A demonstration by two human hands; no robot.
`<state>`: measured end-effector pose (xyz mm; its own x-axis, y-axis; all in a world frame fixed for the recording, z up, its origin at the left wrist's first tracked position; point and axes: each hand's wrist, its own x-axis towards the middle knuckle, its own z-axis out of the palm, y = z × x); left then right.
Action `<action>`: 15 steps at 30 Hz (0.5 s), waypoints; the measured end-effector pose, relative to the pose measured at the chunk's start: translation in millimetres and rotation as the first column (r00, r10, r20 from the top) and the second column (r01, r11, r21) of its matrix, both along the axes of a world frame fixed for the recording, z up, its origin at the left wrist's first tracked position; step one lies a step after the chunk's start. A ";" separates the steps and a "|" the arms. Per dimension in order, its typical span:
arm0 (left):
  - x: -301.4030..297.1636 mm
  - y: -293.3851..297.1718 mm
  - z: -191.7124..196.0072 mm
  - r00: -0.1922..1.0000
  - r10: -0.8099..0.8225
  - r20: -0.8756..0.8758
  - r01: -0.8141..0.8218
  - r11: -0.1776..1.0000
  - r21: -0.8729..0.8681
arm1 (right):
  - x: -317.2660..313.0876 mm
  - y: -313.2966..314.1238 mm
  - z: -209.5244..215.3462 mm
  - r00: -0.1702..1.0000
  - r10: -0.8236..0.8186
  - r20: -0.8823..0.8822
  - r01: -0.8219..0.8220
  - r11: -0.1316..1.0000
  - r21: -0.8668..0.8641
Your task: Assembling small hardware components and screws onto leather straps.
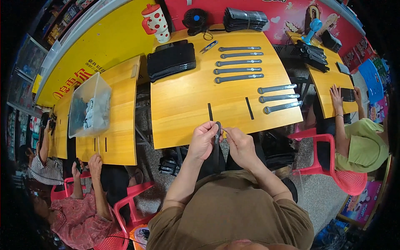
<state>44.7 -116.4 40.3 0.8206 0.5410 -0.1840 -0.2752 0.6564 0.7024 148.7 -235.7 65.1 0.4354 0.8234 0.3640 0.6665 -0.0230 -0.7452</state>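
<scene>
Just off the near edge of the yellow table point(183, 112), my left hand point(201, 141) pinches a black strap point(216, 153) by its rounded end, and the rest dangles down toward my lap. My right hand point(242, 146) is closed beside it, fingertips pressed together close to the strap's end. Something thin and pale seems to stick out of those fingertips, too small to name. Beyond my hands, several similar black straps point(238, 70) lie in a row across the table, with three more straps point(280, 99) nearer the right edge. Two short black strips point(249, 108) lie flat on the wood.
A stack of black pieces point(171, 62), yellow-handled thread snips point(209, 46), a dotted tumbler point(157, 25), a black fan point(195, 21) and a bundle of black pieces point(245, 20) stand toward the back. People sit at tables on both sides; a clear bin point(79, 121) is on the left one.
</scene>
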 end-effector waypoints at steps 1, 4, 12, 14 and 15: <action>0.1 -0.2 0.0 1.000 0.002 0.006 -0.002 1.000 -0.006 | -0.2 0.0 0.0 1.000 -0.002 -0.006 0.001 1.000 -0.014; 0.3 -0.5 0.5 1.000 -0.003 0.015 0.004 1.000 -0.015 | -0.1 0.4 1.3 1.000 0.000 -0.015 -0.001 1.000 -0.025; 1.6 -1.3 1.6 1.000 0.000 -0.004 0.000 0.999 -0.033 | -0.5 0.9 2.9 0.999 -0.006 -0.045 0.006 1.000 -0.004; 2.0 -1.0 1.2 1.000 0.001 -0.005 -0.001 1.000 -0.029 | -0.1 1.5 2.4 0.999 -0.010 -0.043 0.010 1.000 -0.010; 2.1 -0.9 1.5 1.000 0.003 -0.007 -0.003 0.999 -0.032 | 0.3 2.0 3.1 0.999 -0.006 -0.045 0.006 1.000 0.002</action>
